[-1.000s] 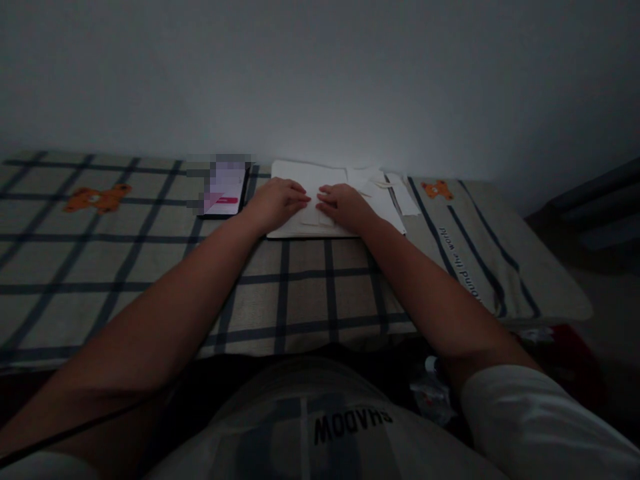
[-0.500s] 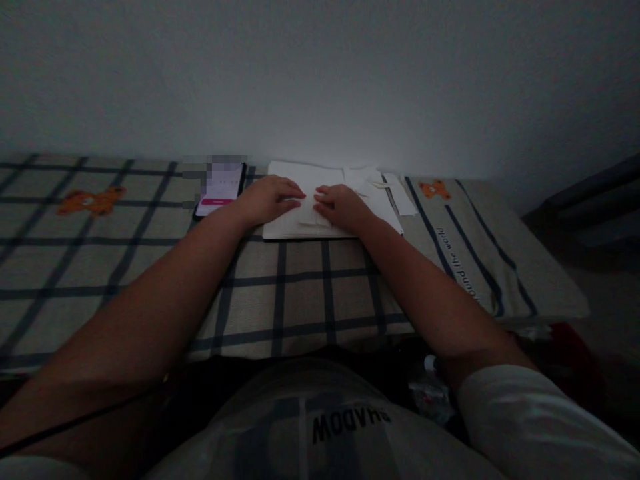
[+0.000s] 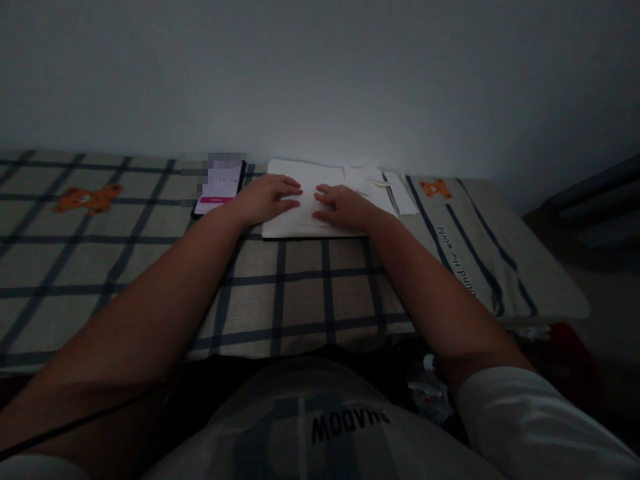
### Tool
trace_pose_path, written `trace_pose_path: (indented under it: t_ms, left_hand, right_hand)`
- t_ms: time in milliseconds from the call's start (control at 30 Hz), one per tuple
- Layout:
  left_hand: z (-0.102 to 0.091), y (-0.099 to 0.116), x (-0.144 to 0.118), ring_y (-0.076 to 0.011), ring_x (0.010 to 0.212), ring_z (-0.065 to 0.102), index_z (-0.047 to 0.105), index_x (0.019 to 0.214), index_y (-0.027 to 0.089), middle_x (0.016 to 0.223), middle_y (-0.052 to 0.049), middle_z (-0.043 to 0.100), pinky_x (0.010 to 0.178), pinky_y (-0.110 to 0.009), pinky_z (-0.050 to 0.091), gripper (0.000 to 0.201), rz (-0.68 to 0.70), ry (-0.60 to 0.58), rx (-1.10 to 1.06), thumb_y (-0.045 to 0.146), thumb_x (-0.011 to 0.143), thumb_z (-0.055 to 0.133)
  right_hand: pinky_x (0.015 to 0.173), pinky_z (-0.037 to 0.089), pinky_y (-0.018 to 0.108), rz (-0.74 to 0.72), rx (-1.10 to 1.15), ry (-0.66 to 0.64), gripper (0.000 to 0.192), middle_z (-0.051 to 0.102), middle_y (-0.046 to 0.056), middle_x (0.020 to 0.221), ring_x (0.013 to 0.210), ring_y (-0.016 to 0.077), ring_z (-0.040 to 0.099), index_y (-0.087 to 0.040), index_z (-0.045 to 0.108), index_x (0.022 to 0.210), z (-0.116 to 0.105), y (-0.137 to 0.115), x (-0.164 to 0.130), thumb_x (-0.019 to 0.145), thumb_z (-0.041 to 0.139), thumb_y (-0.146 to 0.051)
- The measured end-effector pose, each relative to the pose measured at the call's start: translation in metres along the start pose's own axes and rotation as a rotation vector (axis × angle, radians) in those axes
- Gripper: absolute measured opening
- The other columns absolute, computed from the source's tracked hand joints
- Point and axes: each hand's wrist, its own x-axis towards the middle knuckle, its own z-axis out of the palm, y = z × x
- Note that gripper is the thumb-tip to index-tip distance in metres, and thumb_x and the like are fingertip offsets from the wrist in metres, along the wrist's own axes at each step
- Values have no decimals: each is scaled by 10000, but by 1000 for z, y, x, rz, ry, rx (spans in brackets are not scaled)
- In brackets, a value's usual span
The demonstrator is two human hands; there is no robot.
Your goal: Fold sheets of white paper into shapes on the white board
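Note:
A stack of white paper sheets (image 3: pixel 305 175) lies on the checked cloth near the wall, with a dark edge showing beneath it. My left hand (image 3: pixel 267 198) rests on its left part, fingers stretched out toward the middle. Facing it, my right hand (image 3: pixel 346 207) lies on the right part with its fingers spread. A narrow gap separates the two sets of fingertips. Between and under them, a faint paper edge shows on the sheet; its shape is hard to make out in the dim light. Neither hand grips anything.
Loose paper pieces (image 3: pixel 359 179) lie at the stack's upper right, and a white strip (image 3: pixel 401 195) sits beside it. A lit phone (image 3: pixel 220 185) is left of my left hand. The checked cloth (image 3: pixel 305 293) covers the surface; a clear plastic bottle (image 3: pixel 430 393) is below its front edge.
My right hand's fingers have spread and flattened, and the small paper piece that stood out beneath them now looks flat or covered. My left hand has barely moved.

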Motion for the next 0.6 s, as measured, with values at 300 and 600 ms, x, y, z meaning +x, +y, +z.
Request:
trace_pose_path:
  t_ms: [300,600]
  left_hand:
    - [10,9,6,-261,1242,648,772,1218,192,1310,-101,732,1102,-414,463,372,-79,88,48,362,995,528]
    - [13,14,9,-252,1186,663,789,1178,180,1258,-104,741,1064,-378,475,340,-127,118,44,333,998,545]
  right_hand:
    - [1194,418,477,-43,-15,3,575,482,224,1591,1424,336,529,-59,590,1447,0,0,-1,966,594,-374]
    - [1219,389,460,-22,-33,-28,593,460,234,1603,1446,340,496,-27,582,1444,-1,-1,-1,965,600,-375]
